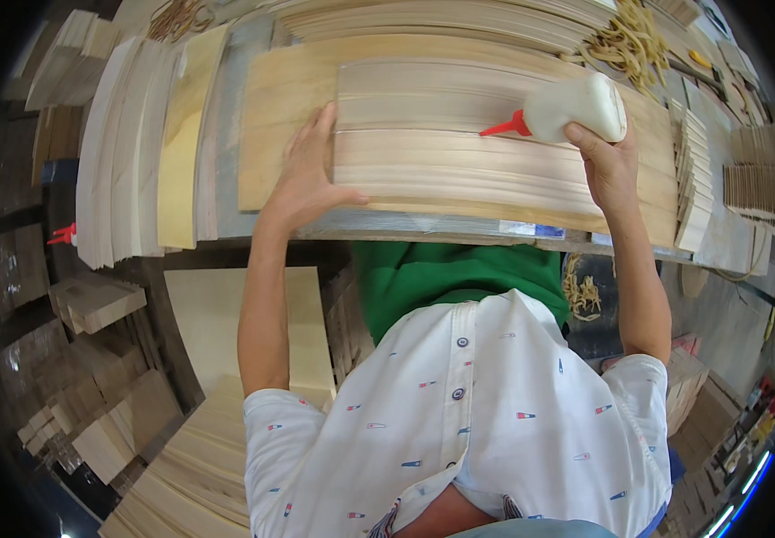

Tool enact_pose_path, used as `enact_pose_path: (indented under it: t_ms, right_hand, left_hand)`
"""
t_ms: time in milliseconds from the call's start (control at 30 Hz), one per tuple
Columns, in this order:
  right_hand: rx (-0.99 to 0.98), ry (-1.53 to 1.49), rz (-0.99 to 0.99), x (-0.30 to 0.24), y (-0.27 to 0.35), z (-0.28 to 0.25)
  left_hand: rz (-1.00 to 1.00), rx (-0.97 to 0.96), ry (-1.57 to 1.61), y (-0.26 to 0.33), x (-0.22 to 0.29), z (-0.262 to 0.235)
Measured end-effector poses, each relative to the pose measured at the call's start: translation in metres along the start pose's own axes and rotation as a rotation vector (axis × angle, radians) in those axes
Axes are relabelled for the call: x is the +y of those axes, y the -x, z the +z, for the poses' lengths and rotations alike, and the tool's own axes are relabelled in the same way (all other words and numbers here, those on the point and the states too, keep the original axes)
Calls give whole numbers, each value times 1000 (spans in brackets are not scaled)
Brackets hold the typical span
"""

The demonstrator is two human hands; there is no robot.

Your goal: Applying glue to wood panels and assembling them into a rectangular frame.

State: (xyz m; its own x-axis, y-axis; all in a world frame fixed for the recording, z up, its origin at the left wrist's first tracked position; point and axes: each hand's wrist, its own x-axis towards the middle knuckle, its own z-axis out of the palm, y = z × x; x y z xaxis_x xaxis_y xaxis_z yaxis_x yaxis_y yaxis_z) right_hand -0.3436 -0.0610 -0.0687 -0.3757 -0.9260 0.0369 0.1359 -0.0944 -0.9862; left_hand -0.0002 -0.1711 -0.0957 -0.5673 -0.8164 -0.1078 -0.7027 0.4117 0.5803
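My right hand [611, 170] is closed around a white squeeze bottle [571, 106] with a red pointed nozzle. The bottle lies tilted on its side, its tip pointing left just over a set of pale wooden strips [450, 148]. Side by side, these strips lie on a larger wooden board [284, 76]. At their left ends rests my left hand [309, 175], open, with its fingers stretched away from me and its thumb reaching along the near edge. Whether the nozzle touches the wood I cannot tell.
Stacks of thin boards [123, 152] stand at the left, beside a yellowish board [192, 134]. Tan rubber bands [629, 40] lie heaped at the far right. Small wooden pieces [694, 175] line the right side. A red nozzle [63, 235] shows at far left.
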Motion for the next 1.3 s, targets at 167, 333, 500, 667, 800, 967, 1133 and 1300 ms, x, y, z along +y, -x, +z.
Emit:
enact_pose_path:
  t_ms: [167, 333, 500, 667, 800, 967, 1133, 1300]
  right_hand:
    - [82, 44, 19, -11, 13, -61]
    - [131, 82, -8, -28, 20, -104]
    - [116, 133, -20, -39, 19, -131]
    - [101, 216, -25, -44, 16, -148]
    - [120, 306, -48, -49, 17, -153]
    - [235, 148, 0, -50, 34, -171]
    - [416, -433, -122, -18, 50, -172]
    - [579, -524, -178, 9, 32, -160]
  left_hand:
    - [-17, -17, -7, -1, 4, 3]
    - [-22, -23, 30, -1, 7, 1]
    - [-39, -70, 99, -2, 8, 1]
    - [-59, -103, 113, -5, 14, 0]
    - [-44, -116, 34, -7, 19, -2]
    - [-23, -105, -33, -8, 40, -8]
    - [261, -174, -228, -29, 91, 19]
    - [318, -238, -271, -45, 117, 39]
